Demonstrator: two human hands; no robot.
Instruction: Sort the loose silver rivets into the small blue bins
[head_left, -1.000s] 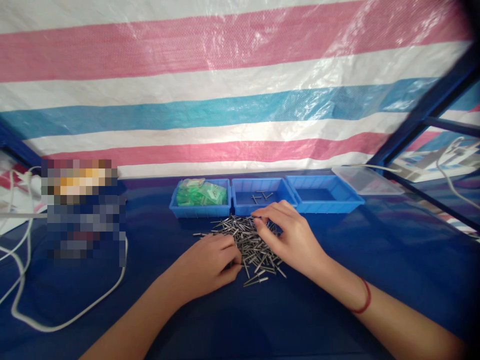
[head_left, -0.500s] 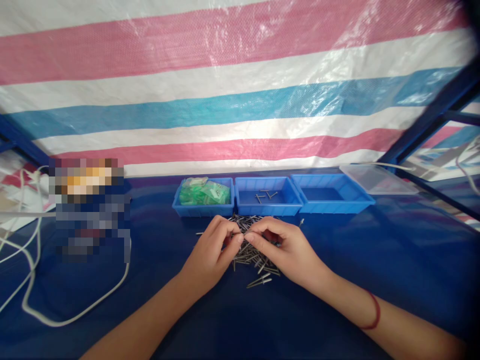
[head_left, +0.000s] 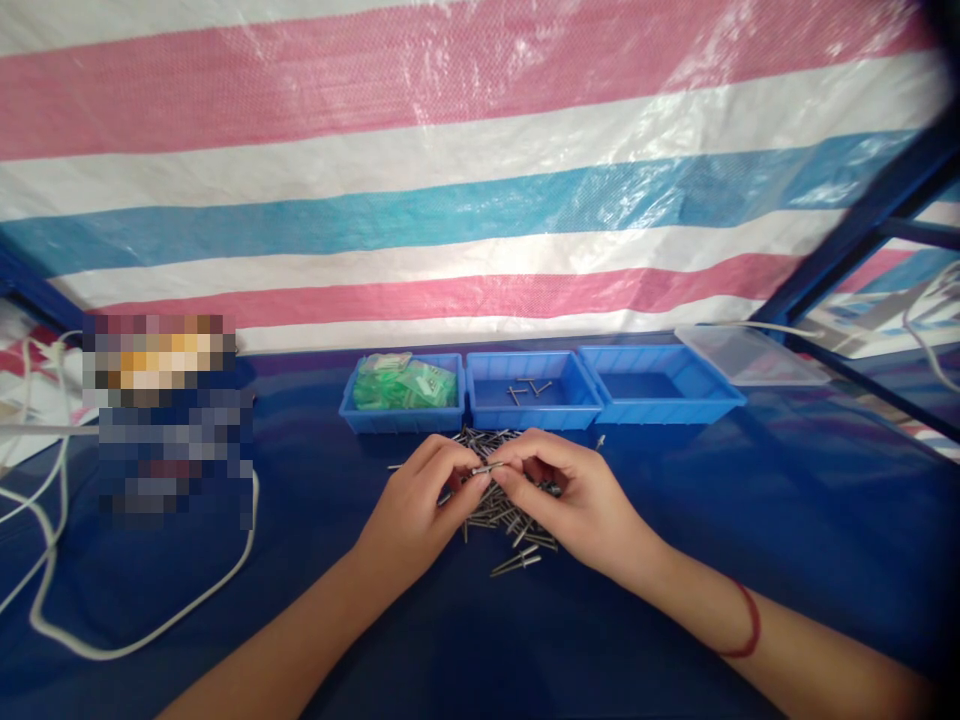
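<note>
A heap of small metal nails lies on the dark blue table cover, just in front of three blue bins. My left hand and my right hand meet over the heap, fingertips pinched together on one nail held level between them. The middle blue bin holds a few nails. The left blue bin holds green packets. The right blue bin looks bare inside.
A clear plastic lid lies to the right of the bins. A white cable loops over the table at the left, beside a blurred-out patch. A striped tarp hangs behind, and a blue frame bar slants at the right.
My left hand rose from the table edge of the heap to meet my right hand. Both now pinch one nail above the pile.
</note>
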